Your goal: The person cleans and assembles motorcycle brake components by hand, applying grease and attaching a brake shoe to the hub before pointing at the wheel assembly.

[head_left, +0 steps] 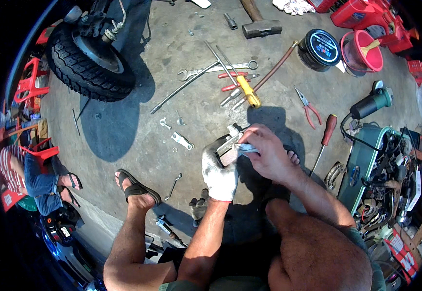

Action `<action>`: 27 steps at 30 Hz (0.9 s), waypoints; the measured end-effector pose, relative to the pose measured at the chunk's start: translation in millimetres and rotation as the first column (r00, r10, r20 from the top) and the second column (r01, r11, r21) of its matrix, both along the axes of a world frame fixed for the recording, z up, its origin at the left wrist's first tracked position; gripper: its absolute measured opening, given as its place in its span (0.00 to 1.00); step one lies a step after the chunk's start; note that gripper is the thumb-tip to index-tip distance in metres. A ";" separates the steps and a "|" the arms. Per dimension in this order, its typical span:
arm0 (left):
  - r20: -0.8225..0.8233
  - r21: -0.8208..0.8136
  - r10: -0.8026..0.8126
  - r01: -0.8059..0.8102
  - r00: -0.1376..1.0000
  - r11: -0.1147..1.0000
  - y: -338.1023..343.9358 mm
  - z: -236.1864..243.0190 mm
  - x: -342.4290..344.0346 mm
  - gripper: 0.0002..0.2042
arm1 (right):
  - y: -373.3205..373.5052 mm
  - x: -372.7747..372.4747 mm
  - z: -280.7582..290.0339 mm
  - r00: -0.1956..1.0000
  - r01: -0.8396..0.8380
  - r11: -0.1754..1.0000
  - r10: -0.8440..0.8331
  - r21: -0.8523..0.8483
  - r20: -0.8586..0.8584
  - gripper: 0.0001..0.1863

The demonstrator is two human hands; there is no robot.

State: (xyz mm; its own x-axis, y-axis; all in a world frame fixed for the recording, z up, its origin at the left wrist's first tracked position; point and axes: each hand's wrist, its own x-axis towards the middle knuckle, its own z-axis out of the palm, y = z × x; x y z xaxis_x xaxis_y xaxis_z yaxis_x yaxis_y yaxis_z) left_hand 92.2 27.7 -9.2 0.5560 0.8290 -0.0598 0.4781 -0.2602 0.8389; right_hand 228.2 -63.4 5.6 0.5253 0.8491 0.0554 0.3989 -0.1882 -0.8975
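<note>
My left hand (219, 180) wears a white work glove with dark, dirty fingers. It is closed round a small grey metal part (229, 156) with a flat brownish face; its exact kind is unclear. My bare right hand (271, 154) pinches a folded pale blue-grey piece (246, 148), cloth or abrasive sheet, against the part's right side. On the floor just beyond lie a yellow-handled screwdriver (249, 92), red-handled pliers (232, 87) and a long combination wrench (220, 69). A small metal lever (183, 140) and washers lie left of my hands.
A motorcycle wheel (92, 63) stands at the far left, and a sledgehammer (262, 29) lies at the back. To the right are a black tub (319, 51), a red bucket (361, 53), an angle grinder (373, 103) and a green crate (361, 160) of parts. Another person sits at the left.
</note>
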 end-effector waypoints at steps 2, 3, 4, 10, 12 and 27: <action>-0.012 0.003 -0.001 0.001 1.000 1.000 2.6 8.4 0.0 0.18 | 1.3 4.8 0.6 1.000 0.000 1.000 0.000 -0.029 -0.007 0.14; -0.016 -0.002 0.000 0.000 1.000 1.000 3.2 14.3 -0.8 0.18 | 1.3 6.7 1.3 1.000 -0.001 0.999 0.001 -0.043 -0.010 0.14; -0.016 -0.014 -0.003 0.003 1.000 1.000 2.6 15.5 0.9 0.17 | -1.7 8.6 0.9 1.000 0.016 0.996 -0.018 -0.085 -0.016 0.14; 0.011 -0.017 -0.034 0.034 0.999 0.999 6.6 7.1 3.8 0.19 | -2.2 2.7 5.8 1.000 -0.027 0.999 0.026 0.026 0.016 0.15; 0.028 -0.056 0.023 -0.021 0.999 0.998 10.6 11.8 -1.5 0.19 | 0.9 -0.9 12.9 0.989 -0.122 0.987 0.130 0.107 -0.074 0.16; 0.085 -0.139 0.066 -0.053 0.994 0.989 7.1 9.3 2.5 0.24 | 5.0 7.9 15.7 0.979 0.175 0.973 -0.188 -0.150 -0.077 0.14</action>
